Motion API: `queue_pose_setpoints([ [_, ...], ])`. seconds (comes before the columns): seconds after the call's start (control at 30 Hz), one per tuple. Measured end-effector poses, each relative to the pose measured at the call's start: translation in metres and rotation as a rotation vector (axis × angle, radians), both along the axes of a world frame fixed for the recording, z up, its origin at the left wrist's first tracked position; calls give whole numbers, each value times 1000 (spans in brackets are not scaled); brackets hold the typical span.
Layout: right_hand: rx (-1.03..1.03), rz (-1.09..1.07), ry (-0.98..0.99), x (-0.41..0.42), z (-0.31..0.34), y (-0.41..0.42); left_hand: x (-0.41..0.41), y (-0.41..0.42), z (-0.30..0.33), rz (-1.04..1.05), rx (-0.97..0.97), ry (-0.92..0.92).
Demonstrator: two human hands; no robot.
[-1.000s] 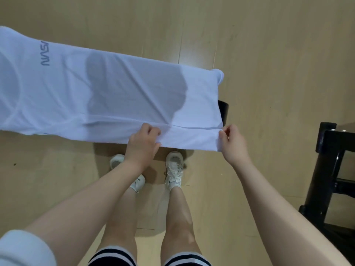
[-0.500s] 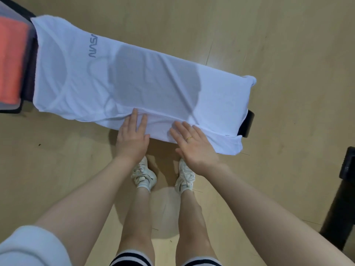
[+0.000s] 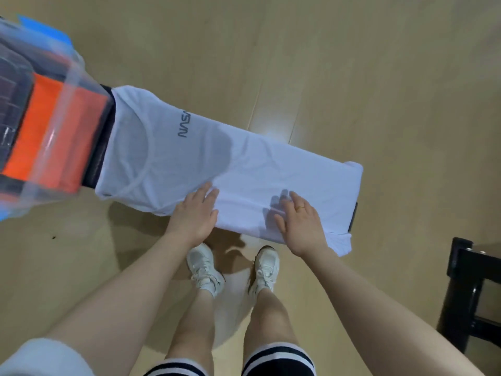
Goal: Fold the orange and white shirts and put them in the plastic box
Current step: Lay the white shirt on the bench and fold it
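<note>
The white shirt (image 3: 244, 164) with a grey NASA print lies in a long strip over a narrow black bench (image 3: 353, 217), its near side turned in. My left hand (image 3: 196, 213) rests flat on the near edge of the shirt, fingers spread. My right hand (image 3: 298, 223), with a ring on it, lies flat on the shirt further right. Neither hand grips the cloth. At the left end stands the clear plastic box (image 3: 67, 85), blurred, with the folded orange shirt (image 3: 51, 131) inside it.
The black bench stands on a pale wood floor (image 3: 379, 77). A black frame or stand (image 3: 471, 294) is at the right edge. My legs and white shoes (image 3: 206, 270) are directly below the bench's near side. A blue lid part (image 3: 38, 28) shows behind the box.
Both hands let go of the pinched near edge and now lie flat on the shirt. The view has swung left, which brings the plastic box and orange shirt into sight.
</note>
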State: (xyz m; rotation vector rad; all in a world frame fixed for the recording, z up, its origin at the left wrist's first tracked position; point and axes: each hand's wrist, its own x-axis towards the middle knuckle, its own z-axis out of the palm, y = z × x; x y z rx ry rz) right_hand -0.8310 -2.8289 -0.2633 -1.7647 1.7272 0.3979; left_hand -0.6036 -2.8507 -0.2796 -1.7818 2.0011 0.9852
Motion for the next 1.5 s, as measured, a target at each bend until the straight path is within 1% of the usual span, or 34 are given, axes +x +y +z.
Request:
queue_pose_setpoints([
  [0.07,-15,-27,-25,12,7,-23,7,-23,16,-10,5,47],
  [0.2,-38,-110,-55,18,6,-76,8,-76,29,-22,-71,130],
  [0.33,-37,-204,-89,3,-22,-130,-9,-132,17,109,-60,214],
  [0.43,43,-313,-163,-11,-53,-173,-26,-175,-11,122,-25,243],
  [0.53,216,-403,-261,-23,-83,-208,-38,-213,-47,160,32,234],
  [0.6,373,-368,-286,-28,-101,-224,-42,-232,-70,147,107,197],
  [0.67,507,-268,-268,-31,-120,-234,-43,-245,-89,108,244,104],
  [0.73,623,-187,-253,-32,-137,-240,-43,-254,-105,64,372,16],
  [0.8,711,-158,-256,-31,-154,-243,-42,-261,-120,32,464,-28],
  [0.9,812,-177,-245,-34,-175,-245,-41,-270,-141,-27,570,-94],
  [1.03,925,-305,-311,-43,-187,-248,-34,-278,-157,-75,801,-286],
  [1.07,918,-334,-348,-45,-184,-250,-33,-279,-155,-56,842,-289],
  [1.1,891,-352,-384,-48,-180,-253,-32,-281,-151,-22,849,-252],
  [1.13,841,-352,-414,-50,-175,-256,-32,-283,-147,34,813,-172],
  [1.17,760,-342,-422,-52,-168,-259,-31,-284,-143,107,743,-68],
  [1.23,530,-300,-399,-55,-152,-265,-27,-286,-127,266,600,115],
  [1.3,303,-193,-341,-57,-131,-266,-21,-286,-106,342,493,261],
  [1.37,148,-73,-307,-60,-109,-258,-14,-280,-83,279,386,328],
  [1.43,-41,51,-285,-61,-82,-240,-6,-265,-62,144,271,324],
  [1.5,-220,180,-206,-61,-57,-212,2,-242,-43,-33,121,323],
])
